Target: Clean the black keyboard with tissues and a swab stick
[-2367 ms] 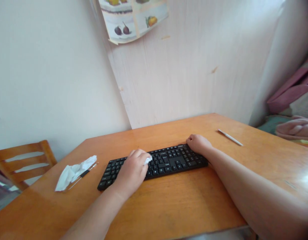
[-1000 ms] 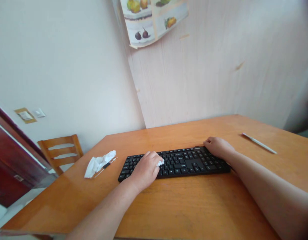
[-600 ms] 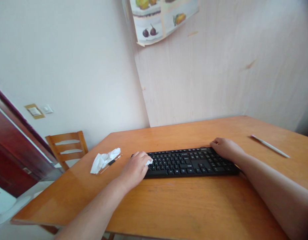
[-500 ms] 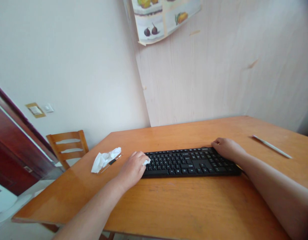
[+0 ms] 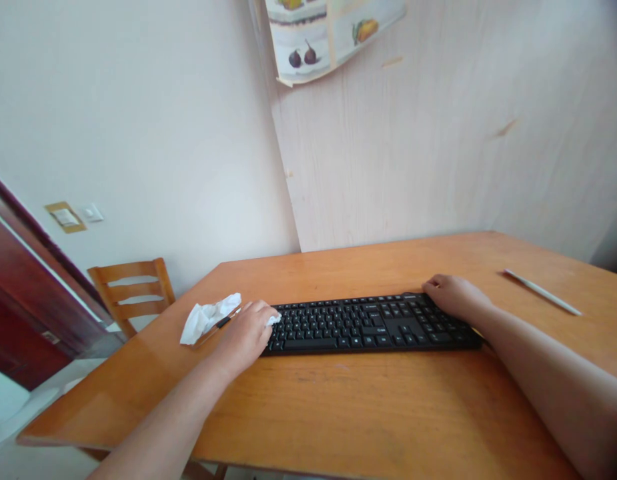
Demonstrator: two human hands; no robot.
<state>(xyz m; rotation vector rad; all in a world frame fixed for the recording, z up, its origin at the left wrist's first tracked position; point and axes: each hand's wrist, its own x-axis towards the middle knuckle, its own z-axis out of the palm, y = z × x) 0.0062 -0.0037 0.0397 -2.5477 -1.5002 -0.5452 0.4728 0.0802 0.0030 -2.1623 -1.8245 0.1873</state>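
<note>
A black computer keyboard [image 5: 333, 325] lies flat on the wooden table. Over its left end is my left hand [image 5: 248, 333], closed on a small wad of white tissue [image 5: 273, 320] that peeks out by the thumb side. The keys under that hand are hidden. My right hand [image 5: 453, 295] rests at the keyboard's far right corner, its fingers curled around the edge there. Just left of my left hand lie a crumpled white tissue [image 5: 208, 318] and a thin stick-like tool with a black middle [image 5: 222, 322], partly covered by the hand.
A white pen [image 5: 542, 292] lies on the right part of the wooden table [image 5: 368, 407]. Behind the table stands a wall with a fruit picture [image 5: 308, 57]. A wooden chair [image 5: 133, 293] is at the left, near a dark red door [image 5: 23, 300].
My left hand has slid left along the keyboard with the tissue wad, from its middle keys to its left end. My right hand stays at the right corner. The view has turned left.
</note>
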